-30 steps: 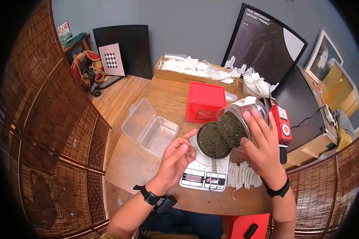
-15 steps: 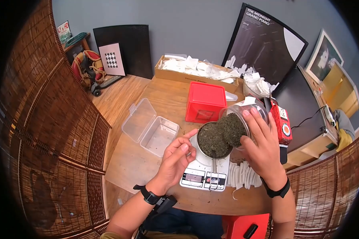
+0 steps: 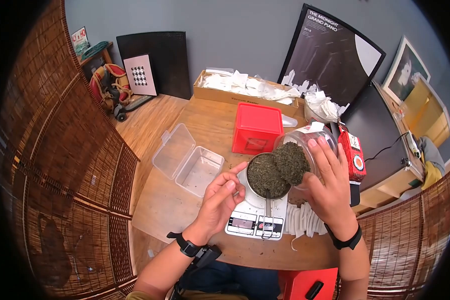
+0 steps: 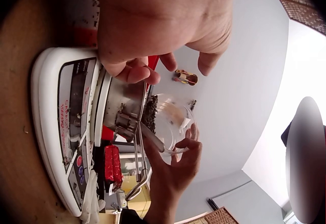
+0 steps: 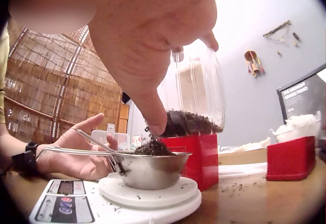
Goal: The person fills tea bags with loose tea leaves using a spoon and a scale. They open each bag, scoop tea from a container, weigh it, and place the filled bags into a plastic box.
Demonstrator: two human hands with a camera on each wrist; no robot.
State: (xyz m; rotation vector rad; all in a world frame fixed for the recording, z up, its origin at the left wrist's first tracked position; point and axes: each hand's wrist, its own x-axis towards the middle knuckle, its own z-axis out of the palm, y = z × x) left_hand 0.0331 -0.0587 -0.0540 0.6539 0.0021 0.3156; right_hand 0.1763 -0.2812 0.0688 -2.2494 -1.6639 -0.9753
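My right hand [image 3: 330, 192] grips a clear plastic jar [image 3: 317, 132], tipped on its side with its mouth over a metal cup [image 5: 153, 172]. Dark dried leaves [image 3: 291, 162] lie in the jar's mouth, above more leaves [image 3: 265, 175] heaped in the cup. The cup, which has a folding wire handle [image 4: 136, 168], stands on the round platform of a white kitchen scale [image 3: 235, 229]. Palm up beside it, my left hand [image 3: 217, 202] has its fingers loosely bent and a fingertip right at the cup's rim.
A lidded clear plastic box [image 3: 201, 170] stands open to the left. Behind the cup is a red box [image 3: 257, 127]; farther back, a carton [image 3: 220, 94] of white pouches. Right of the scale lie several white pouches [image 3: 307, 220], with a red packet [image 3: 356, 160] beyond.
Leaves have slid from the jar, and the heap in the cup looks slightly fuller. My right hand has shifted slightly with the jar. My left hand stays in place.
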